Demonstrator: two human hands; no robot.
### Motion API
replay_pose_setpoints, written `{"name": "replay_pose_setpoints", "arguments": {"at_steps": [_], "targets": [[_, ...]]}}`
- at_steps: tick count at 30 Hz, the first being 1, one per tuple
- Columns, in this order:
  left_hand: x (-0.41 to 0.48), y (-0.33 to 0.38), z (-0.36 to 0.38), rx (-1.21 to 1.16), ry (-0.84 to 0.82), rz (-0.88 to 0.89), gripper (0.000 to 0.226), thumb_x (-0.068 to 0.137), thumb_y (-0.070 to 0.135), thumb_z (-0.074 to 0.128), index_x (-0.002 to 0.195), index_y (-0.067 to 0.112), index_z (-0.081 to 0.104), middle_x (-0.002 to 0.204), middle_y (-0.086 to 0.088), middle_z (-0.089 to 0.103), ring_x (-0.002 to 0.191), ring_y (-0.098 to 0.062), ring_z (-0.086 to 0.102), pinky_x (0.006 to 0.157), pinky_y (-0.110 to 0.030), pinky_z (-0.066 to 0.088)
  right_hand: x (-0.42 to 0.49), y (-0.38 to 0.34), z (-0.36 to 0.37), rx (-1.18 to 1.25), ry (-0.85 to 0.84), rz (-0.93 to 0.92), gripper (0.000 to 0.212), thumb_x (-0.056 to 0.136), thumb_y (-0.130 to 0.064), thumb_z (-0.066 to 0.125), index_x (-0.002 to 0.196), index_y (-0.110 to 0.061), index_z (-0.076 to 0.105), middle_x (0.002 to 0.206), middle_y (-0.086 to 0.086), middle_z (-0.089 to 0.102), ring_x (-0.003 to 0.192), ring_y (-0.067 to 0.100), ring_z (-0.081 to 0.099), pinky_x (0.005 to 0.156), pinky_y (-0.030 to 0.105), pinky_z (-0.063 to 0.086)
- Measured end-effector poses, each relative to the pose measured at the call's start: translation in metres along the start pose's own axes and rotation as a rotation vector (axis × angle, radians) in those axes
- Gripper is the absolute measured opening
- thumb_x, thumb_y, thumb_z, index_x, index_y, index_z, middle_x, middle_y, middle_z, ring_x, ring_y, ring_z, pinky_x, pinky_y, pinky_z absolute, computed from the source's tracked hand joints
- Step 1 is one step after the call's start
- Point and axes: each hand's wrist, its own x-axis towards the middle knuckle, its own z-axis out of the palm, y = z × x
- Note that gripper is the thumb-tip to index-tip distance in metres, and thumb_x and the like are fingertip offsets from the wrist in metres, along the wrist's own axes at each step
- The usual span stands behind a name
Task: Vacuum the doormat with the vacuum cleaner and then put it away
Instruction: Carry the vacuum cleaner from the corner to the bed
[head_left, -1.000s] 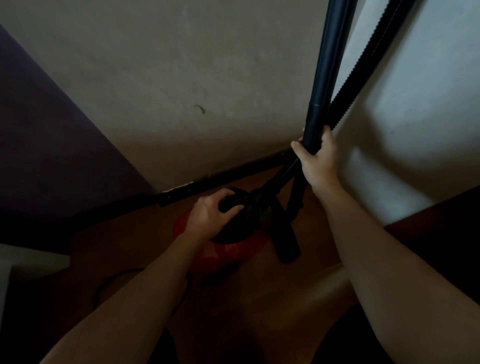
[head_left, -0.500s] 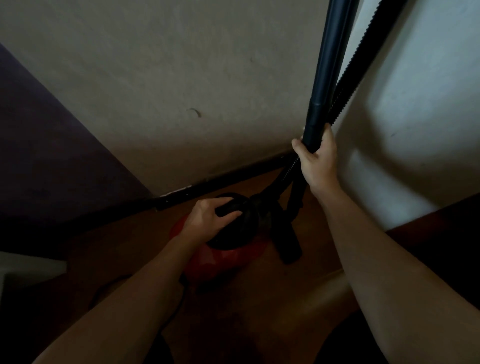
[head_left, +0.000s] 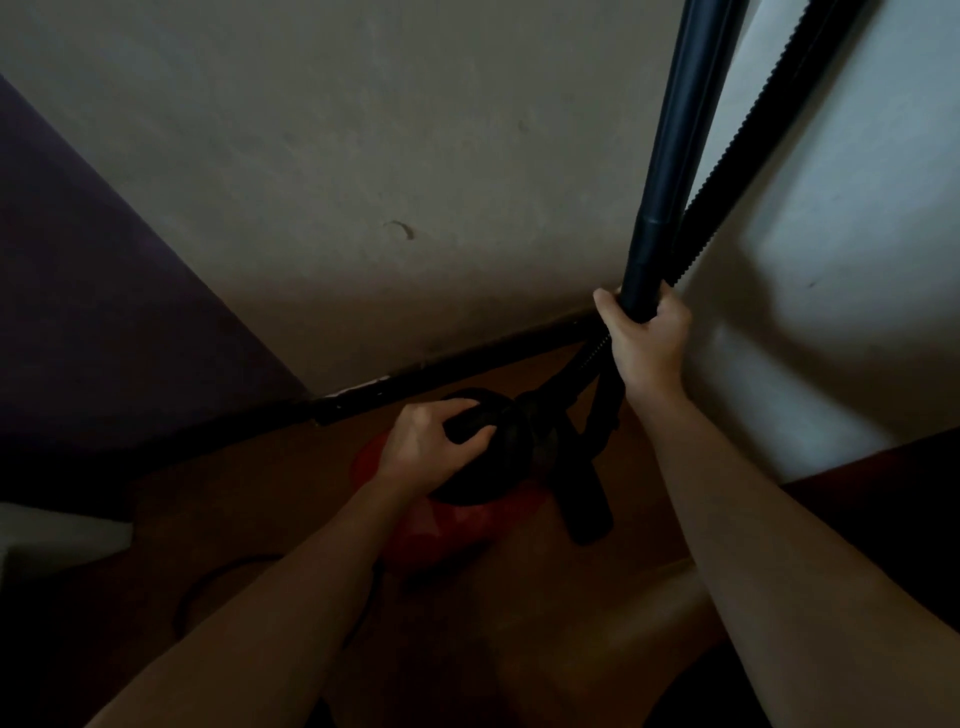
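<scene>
A red canister vacuum cleaner (head_left: 441, 530) with a black domed top stands on the wooden floor in a dim corner. My left hand (head_left: 431, 447) is closed around the black handle on its top. The black wand (head_left: 675, 145) rises steeply to the top right, with the ribbed black hose (head_left: 769, 124) running beside it. My right hand (head_left: 647, 338) grips the wand's lower end. A black nozzle piece (head_left: 584, 499) hangs down to the floor right of the canister. No doormat is in view.
Two pale walls (head_left: 363, 182) meet in the corner behind the wand, with a dark skirting board (head_left: 441, 374) along the floor. A dark purple surface (head_left: 93, 312) fills the left. A black power cord (head_left: 218, 577) loops on the floor at lower left.
The view has drifted slightly; the canister and my left hand sit a little lower and further left against the wall. Both grips are unchanged.
</scene>
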Motion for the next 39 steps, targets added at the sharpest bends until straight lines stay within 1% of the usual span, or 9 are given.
{"name": "replay_pose_setpoints", "arguments": {"at_steps": [5,14,19,21,26,28,31,36,39], "targets": [[-0.002,0.0,0.002,-0.01,0.012,-0.08,0.027,0.083,0.036,0.077,0.106,0.022,0.076,0.099,0.01,0.075,0.085,0.0,0.069,0.071,-0.023,0.06,0.0,0.001,0.001,0.008,-0.002,-0.01,0.015,0.087,-0.015,0.077,0.083,-0.015,0.062,0.073,-0.005,0.058,0.063,-0.001,0.058,0.06,0.014,0.047],[0.003,-0.003,0.002,-0.049,-0.047,-0.057,0.032,0.085,0.031,0.076,0.114,0.019,0.075,0.107,0.002,0.075,0.095,-0.008,0.071,0.081,-0.033,0.061,-0.002,-0.004,0.005,-0.008,-0.02,0.017,0.017,0.086,-0.021,0.076,0.079,-0.025,0.062,0.08,0.004,0.062,0.075,0.015,0.063,0.067,0.023,0.05],[0.002,-0.006,0.0,-0.02,-0.099,-0.056,0.039,0.084,0.038,0.075,0.118,0.019,0.072,0.111,0.002,0.074,0.099,-0.011,0.07,0.083,-0.037,0.06,-0.006,-0.004,0.003,-0.059,-0.028,0.011,0.015,0.087,-0.023,0.079,0.087,-0.02,0.064,0.078,-0.01,0.061,0.07,-0.002,0.061,0.066,0.016,0.049],[0.002,-0.006,-0.002,-0.023,-0.095,-0.046,0.039,0.084,0.039,0.075,0.117,0.018,0.072,0.111,0.002,0.073,0.1,-0.012,0.068,0.085,-0.037,0.059,-0.009,-0.004,-0.001,-0.096,-0.066,-0.006,0.018,0.086,-0.025,0.08,0.093,-0.022,0.065,0.083,-0.013,0.064,0.076,-0.005,0.063,0.07,0.016,0.05],[-0.009,-0.003,-0.016,-0.001,-0.08,-0.092,0.045,0.083,0.043,0.075,0.122,0.02,0.067,0.113,0.003,0.066,0.105,-0.013,0.062,0.09,-0.031,0.053,-0.019,-0.009,-0.013,-0.167,-0.073,-0.001,0.049,0.077,-0.043,0.08,0.118,-0.025,0.06,0.113,-0.002,0.067,0.106,0.014,0.067,0.092,0.039,0.058],[-0.023,0.004,-0.03,-0.005,-0.075,-0.154,0.048,0.084,0.042,0.075,0.125,0.021,0.064,0.113,0.003,0.064,0.105,-0.011,0.06,0.09,-0.028,0.051,-0.032,-0.018,-0.016,-0.159,-0.016,0.001,0.056,0.075,-0.045,0.078,0.123,-0.035,0.052,0.123,-0.001,0.062,0.111,0.014,0.064,0.095,0.04,0.057],[-0.051,0.013,-0.053,-0.023,-0.034,-0.236,0.046,0.084,0.041,0.075,0.124,0.025,0.062,0.114,0.006,0.063,0.106,-0.006,0.058,0.09,-0.023,0.048,-0.067,-0.034,-0.021,-0.213,0.035,-0.056,0.058,0.08,-0.036,0.079,0.13,-0.025,0.052,0.127,0.007,0.057,0.109,0.016,0.062,0.092,0.032,0.055],[-0.086,0.001,-0.072,-0.071,0.058,-0.299,0.042,0.084,0.039,0.076,0.121,0.024,0.064,0.115,0.007,0.061,0.104,-0.003,0.057,0.083,-0.007,0.041,-0.102,-0.057,-0.001,-0.268,-0.174,-0.086,0.045,0.087,-0.03,0.078,0.126,-0.017,0.059,0.119,0.005,0.064,0.103,0.012,0.064,0.09,0.035,0.057],[-0.103,-0.023,-0.064,-0.11,0.119,-0.296,0.039,0.085,0.036,0.075,0.12,0.021,0.065,0.113,0.007,0.06,0.103,-0.005,0.057,0.083,-0.013,0.045,-0.116,-0.059,0.02,-0.296,-0.394,-0.189,0.038,0.088,-0.027,0.079,0.12,-0.016,0.064,0.112,0.002,0.067,0.1,0.011,0.065,0.091,0.029,0.054]]}}
